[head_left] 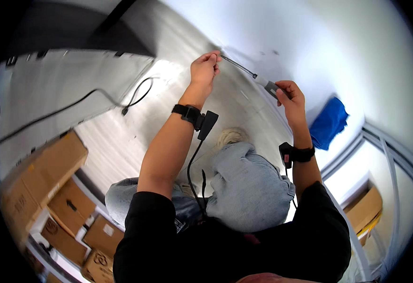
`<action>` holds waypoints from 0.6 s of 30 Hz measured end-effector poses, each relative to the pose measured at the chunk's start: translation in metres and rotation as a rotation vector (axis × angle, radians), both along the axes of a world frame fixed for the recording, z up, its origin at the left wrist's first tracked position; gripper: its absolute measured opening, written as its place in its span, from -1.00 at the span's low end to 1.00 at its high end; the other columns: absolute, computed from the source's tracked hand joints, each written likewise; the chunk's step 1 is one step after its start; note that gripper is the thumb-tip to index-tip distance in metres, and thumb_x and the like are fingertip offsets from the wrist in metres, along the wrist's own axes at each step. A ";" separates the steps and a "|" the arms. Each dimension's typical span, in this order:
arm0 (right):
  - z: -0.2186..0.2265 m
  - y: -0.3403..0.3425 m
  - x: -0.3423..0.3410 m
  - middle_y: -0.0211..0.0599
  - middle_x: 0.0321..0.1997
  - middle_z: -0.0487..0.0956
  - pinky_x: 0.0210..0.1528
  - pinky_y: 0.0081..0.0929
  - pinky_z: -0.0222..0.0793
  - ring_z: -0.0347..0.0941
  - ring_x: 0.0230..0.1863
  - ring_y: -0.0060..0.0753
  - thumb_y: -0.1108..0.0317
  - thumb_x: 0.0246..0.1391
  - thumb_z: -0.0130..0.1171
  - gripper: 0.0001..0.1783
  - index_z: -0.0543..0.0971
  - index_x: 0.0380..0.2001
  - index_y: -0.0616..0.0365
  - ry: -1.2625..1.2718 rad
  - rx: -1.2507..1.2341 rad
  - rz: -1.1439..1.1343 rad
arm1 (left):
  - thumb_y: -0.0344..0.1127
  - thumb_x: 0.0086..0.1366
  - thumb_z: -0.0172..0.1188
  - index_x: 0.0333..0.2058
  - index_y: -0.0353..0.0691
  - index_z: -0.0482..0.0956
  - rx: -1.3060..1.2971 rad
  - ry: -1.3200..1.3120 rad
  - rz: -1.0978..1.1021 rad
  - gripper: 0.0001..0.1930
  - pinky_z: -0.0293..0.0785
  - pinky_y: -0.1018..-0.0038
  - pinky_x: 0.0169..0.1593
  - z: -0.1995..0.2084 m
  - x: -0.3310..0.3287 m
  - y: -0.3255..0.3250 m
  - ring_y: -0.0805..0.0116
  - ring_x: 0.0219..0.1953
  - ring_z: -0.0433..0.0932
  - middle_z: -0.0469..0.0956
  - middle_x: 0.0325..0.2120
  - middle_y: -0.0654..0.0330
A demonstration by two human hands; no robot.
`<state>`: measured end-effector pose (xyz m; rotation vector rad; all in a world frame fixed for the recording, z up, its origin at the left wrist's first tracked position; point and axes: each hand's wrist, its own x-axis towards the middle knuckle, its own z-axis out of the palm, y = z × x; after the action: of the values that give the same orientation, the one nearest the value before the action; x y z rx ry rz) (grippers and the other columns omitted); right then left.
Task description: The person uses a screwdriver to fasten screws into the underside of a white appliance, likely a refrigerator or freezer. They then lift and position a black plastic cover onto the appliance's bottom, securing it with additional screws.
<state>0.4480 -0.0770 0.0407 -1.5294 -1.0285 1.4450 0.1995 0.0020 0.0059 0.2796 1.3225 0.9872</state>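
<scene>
Head view shows the right hand with its grip closed around the grey handle of a driver-like tool, whose slender shaft slants up and leftward to the left hand, near the white wall. The left grip is narrow, fingertips pinched at the shaft's far end; whether they hold anything cannot be told. A blue cloth shows beside the right forearm.

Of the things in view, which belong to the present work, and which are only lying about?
In use:
- grey-handled tool, gripped by the right hand
- left hand, at the tool's tip

Lying about:
- blue cloth
- black cable
- cardboard boxes
</scene>
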 end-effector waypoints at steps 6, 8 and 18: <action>-0.026 0.025 -0.107 -0.43 -0.43 0.48 -0.39 -0.60 0.25 0.30 -0.47 -0.62 0.44 0.04 0.15 -0.81 0.49 -0.24 0.20 -0.085 0.125 0.345 | -0.41 0.35 -0.09 -0.19 -0.30 0.42 -0.032 -0.443 0.454 -0.85 0.54 0.47 -0.11 -0.014 -0.109 -0.044 0.33 -0.26 0.52 0.51 -0.29 0.16; -0.031 0.028 -0.133 -0.43 -0.46 0.46 -0.37 -0.58 0.24 0.30 -0.46 -0.60 0.45 0.03 0.16 -0.83 0.50 -0.26 0.20 -0.078 0.129 0.397 | -0.38 0.36 -0.08 -0.22 -0.28 0.43 -0.033 -0.481 0.608 -0.86 0.54 0.44 -0.08 -0.011 -0.129 -0.055 0.30 -0.22 0.52 0.51 -0.29 0.16; -0.033 0.053 -0.182 -0.40 -0.50 0.46 -0.37 -0.57 0.24 0.32 -0.46 -0.59 0.45 0.03 0.16 -0.83 0.50 -0.27 0.21 -0.169 0.219 0.510 | -0.33 0.38 -0.12 -0.23 -0.26 0.43 0.017 -0.418 0.682 -0.83 0.54 0.36 -0.05 -0.021 -0.173 -0.071 0.26 -0.19 0.52 0.51 -0.27 0.14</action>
<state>0.2658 -0.0236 0.0079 -1.2996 -1.7123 1.4846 0.0266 -0.0688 -0.0150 -0.3820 1.0277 1.5269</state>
